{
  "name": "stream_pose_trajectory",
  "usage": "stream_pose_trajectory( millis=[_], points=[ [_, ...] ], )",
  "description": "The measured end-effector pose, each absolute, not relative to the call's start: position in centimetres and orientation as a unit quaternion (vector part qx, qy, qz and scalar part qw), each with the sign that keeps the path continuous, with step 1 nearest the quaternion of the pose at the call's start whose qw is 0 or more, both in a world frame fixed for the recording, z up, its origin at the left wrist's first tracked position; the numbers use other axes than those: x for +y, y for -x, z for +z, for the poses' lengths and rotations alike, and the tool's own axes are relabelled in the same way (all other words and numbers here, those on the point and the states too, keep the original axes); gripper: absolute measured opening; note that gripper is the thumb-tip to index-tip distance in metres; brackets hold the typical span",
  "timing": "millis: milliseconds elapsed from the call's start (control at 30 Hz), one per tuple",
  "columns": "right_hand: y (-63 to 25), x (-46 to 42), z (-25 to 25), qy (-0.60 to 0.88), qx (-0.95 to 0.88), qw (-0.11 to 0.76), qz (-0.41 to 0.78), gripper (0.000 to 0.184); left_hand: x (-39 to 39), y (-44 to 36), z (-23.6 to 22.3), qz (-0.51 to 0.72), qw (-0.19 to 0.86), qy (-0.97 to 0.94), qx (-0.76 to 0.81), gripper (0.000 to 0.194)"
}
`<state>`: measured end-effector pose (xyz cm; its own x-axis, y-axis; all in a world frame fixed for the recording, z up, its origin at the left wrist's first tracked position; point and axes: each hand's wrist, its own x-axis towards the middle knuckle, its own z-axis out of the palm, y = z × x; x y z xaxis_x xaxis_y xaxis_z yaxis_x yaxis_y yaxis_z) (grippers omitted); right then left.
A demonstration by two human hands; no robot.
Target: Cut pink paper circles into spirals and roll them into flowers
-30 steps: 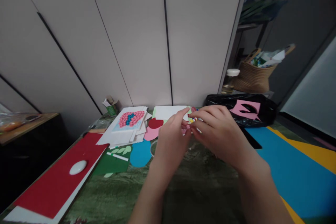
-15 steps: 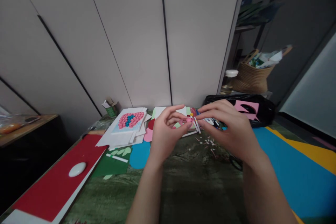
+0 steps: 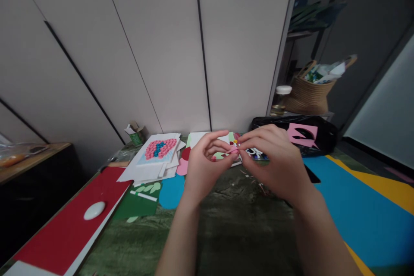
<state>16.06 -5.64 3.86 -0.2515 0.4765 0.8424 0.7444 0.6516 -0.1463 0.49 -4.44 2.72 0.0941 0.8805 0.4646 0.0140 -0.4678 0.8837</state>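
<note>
Over the middle of the table, my left hand [image 3: 204,170] pinches a small pink paper piece [image 3: 233,150] between thumb and fingers. My right hand [image 3: 274,160] comes in from the other side, its thumb and forefinger closed together on the right edge of that piece. The fingers hide most of the piece, so its full shape does not show. Just behind the fingertips is a small yellow thing [image 3: 235,142]. White and light green paper sheets [image 3: 197,137] lie behind my left hand, with dark red and pink paper rounds [image 3: 183,166] to its left.
A picture with pink and teal balls [image 3: 161,150] tops a paper stack at the left back. Red card [image 3: 76,228] bears a white oval object [image 3: 94,210]. Green paper [image 3: 137,207] holds a white marker [image 3: 143,196]. Large blue paper [image 3: 359,215] covers the right side, near a black bag [image 3: 328,131].
My right hand has moved left, and its fingertips have closed in on the pink piece. The white sticks beside it are now mostly hidden. My left hand stays nearly in place.
</note>
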Motion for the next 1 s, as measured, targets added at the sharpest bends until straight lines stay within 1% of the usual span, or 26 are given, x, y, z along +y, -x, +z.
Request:
stream_pose_trajectory(
  millis=[200, 433, 567, 767, 1000],
  points=[
    [-16.0, -5.7, 4.0, 0.395, -0.777, 0.456, -0.181, 0.007, -4.6, -0.5, 2.8, 0.567, 0.356, -0.654, 0.352, 0.040],
    [-16.0, -5.9, 4.0, 0.376, -0.785, 0.439, -0.223, 0.006, -5.0, -0.3, 2.9, 0.565, 0.297, -0.687, 0.347, 0.039],
    [-16.7, -6.2, 4.2, 0.355, -0.806, 0.435, -0.189, 0.005, -5.3, -0.1, 3.0, 0.570, 0.300, -0.694, 0.321, 0.037],
    [-17.5, -6.4, 4.4, 0.344, -0.831, 0.422, -0.114, 0.011, -5.4, 0.2, 3.2, 0.558, 0.311, -0.706, 0.305, 0.036],
    [-17.7, -6.4, 4.4, 0.356, -0.857, 0.368, -0.052, 0.008, -5.3, 0.8, 3.3, 0.503, 0.376, -0.726, 0.281, 0.039]
  ],
)
